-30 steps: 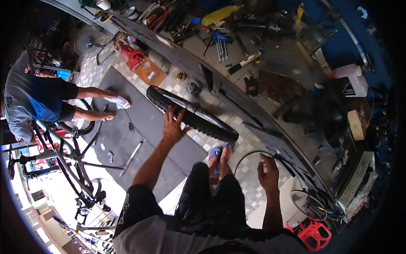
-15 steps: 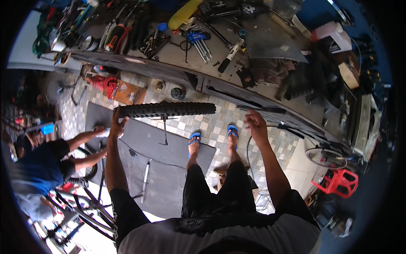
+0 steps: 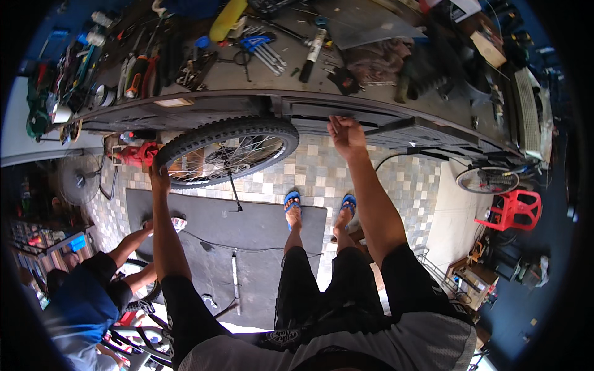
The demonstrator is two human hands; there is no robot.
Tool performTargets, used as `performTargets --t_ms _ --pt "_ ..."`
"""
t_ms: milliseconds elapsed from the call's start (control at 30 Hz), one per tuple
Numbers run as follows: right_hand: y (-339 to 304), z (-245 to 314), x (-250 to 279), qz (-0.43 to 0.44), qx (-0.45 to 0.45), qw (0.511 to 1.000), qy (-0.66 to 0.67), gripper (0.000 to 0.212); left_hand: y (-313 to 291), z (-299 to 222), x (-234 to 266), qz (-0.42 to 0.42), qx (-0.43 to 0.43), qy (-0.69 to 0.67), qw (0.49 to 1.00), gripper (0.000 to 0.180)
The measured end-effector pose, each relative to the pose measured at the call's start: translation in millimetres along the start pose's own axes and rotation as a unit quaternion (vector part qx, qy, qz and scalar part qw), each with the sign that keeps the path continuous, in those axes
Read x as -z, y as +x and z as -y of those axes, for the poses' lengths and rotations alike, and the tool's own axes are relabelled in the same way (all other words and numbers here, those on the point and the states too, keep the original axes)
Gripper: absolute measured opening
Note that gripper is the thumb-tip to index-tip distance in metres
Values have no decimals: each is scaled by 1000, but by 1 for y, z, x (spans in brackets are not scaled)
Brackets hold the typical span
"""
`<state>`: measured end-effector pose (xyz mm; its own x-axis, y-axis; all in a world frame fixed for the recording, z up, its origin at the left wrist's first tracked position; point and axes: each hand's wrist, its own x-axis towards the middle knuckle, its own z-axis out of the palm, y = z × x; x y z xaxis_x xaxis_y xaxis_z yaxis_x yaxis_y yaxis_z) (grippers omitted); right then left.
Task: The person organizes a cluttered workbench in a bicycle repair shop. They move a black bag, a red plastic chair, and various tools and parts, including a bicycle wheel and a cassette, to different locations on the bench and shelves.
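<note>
A long dark workbench (image 3: pixel 272 80) fills the far side, its top crowded with tools from left to right. Nearer, a black mat (image 3: pixel 272 278) covers much of the tiled floor on the left and centre. At the near left a co-worker (image 3: pixel 80 303) in a blue and grey top leans over, legs reaching the mat's left edge. The bicycle wheel (image 3: pixel 229 128), with its knobby black tyre, is left of centre, tilted, just in front of the bench; whether it touches the floor I cannot tell. A thin dark rod (image 3: pixel 234 191) sticks out from its hub toward the near side. On the right is a red plastic stool (image 3: pixel 513 210), on the far left a round fan (image 3: pixel 77 179). The left hand (image 3: pixel 160 176) is closed around the tyre at the wheel's left edge — the fingers bent over the rubber and partly hidden. The right hand (image 3: pixel 348 136) is raised right of the wheel, near the bench front, its fingers curled partway in and close together — I cannot tell whether they hold or touch anything. A silver bar (image 3: pixel 235 275) lies on the mat. On the bench are a yellow bottle (image 3: pixel 228 20), a blue-handled key set (image 3: pixel 255 42) and a small blue cap (image 3: pixel 202 42)
</note>
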<state>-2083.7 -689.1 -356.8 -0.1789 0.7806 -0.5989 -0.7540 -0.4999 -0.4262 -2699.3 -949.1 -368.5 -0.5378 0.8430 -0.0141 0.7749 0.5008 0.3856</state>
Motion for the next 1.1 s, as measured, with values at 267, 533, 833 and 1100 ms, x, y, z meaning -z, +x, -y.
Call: performTargets --t_ms 267,533,833,1100 --pt "-96 -33 18 23 0 1000 5 15 -123 -103 -49 -49 40 -190 980 57" --pt "-71 -60 43 -28 72 996 -55 8 -178 -333 -60 155 190 -493 835 61" --pt "-113 -78 55 -64 55 995 -60 7 -164 -473 -111 190 368 -664 622 49" --pt "-197 -111 87 -62 27 997 -36 4 -245 -430 -95 201 382 -706 561 42"
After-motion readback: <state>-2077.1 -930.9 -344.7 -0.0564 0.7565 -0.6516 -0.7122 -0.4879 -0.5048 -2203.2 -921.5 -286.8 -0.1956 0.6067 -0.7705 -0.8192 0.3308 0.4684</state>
